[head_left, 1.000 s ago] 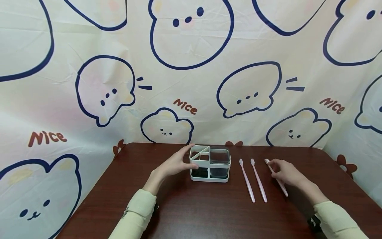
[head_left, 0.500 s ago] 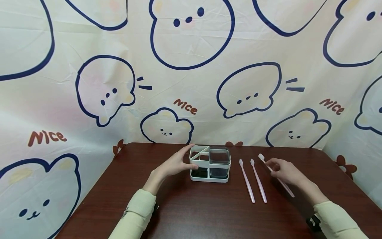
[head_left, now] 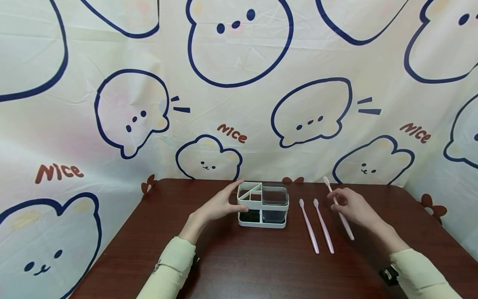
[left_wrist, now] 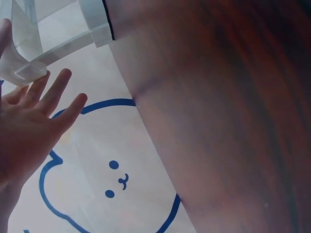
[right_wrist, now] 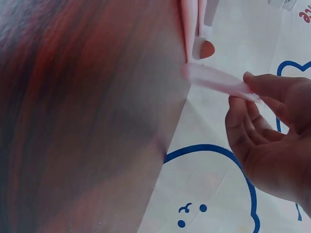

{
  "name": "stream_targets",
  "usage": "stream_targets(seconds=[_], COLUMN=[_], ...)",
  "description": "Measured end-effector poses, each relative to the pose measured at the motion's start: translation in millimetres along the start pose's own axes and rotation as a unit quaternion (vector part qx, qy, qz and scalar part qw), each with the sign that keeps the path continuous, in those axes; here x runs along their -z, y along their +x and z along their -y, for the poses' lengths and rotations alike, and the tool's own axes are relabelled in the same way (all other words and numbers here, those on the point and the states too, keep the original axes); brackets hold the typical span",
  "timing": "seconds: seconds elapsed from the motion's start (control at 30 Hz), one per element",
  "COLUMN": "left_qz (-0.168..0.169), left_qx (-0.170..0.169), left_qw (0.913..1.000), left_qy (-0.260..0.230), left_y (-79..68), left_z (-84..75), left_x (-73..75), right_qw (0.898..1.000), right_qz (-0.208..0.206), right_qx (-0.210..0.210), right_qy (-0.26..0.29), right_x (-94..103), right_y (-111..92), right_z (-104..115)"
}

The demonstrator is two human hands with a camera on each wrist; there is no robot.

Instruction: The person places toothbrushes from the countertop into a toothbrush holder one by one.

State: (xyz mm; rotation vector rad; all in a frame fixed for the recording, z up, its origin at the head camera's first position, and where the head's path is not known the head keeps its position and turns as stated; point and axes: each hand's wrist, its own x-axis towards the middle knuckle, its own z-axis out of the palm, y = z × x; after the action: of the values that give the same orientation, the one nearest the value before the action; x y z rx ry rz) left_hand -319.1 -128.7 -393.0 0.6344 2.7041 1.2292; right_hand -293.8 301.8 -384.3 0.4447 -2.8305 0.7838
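My left hand (head_left: 218, 203) grips the left end of a white toothbrush holder (head_left: 249, 204), thumb at the front and fingers toward the back. Open compartments divide the holder's top left, and a clear lidded box (head_left: 275, 195) fills its right side. In the left wrist view, the other fingers (left_wrist: 57, 87) of that hand are spread straight. My right hand (head_left: 356, 207) pinches a pink toothbrush (head_left: 345, 226) between thumb and fingers, its head tilted up and away. The handle end shows blurred in the right wrist view. Between holder and right hand lie two more pink toothbrushes (head_left: 309, 227), roughly parallel.
All of this stands on a dark brown wooden table (head_left: 239, 265). A pale cloth with bear drawings (head_left: 231, 104) hangs behind the table's back edge and along both sides.
The right hand's toothbrush has risen from the table, its head swinging up and its handle end shifting left. My left hand and the toothbrush holder have stayed put.
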Motion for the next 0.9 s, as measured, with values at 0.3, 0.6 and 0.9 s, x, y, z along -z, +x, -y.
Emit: stream_targets(seconds=[0.3, 0.6, 0.9], left_qz=[0.0, -0.002, -0.002], left_qx=[0.0, 0.001, -0.004], left_qw=[1.0, 1.0, 0.9999], left_qy=[0.001, 0.009, 0.01], left_y=[-0.5, -2.5, -0.6], left_z=[-2.6, -4.4, -2.1], left_x=[0.5, 1.0, 0.3], right_qw=[0.998, 0.993, 0.984], right_qz=[-0.054, -0.1, -0.138], right_qx=[0.015, 0.061, 0.108], right_qy=[0.006, 0.013, 0.023], right_x=[3.8, 3.3, 4.3], right_y=[4, 11, 19], right_z=[19, 39, 59])
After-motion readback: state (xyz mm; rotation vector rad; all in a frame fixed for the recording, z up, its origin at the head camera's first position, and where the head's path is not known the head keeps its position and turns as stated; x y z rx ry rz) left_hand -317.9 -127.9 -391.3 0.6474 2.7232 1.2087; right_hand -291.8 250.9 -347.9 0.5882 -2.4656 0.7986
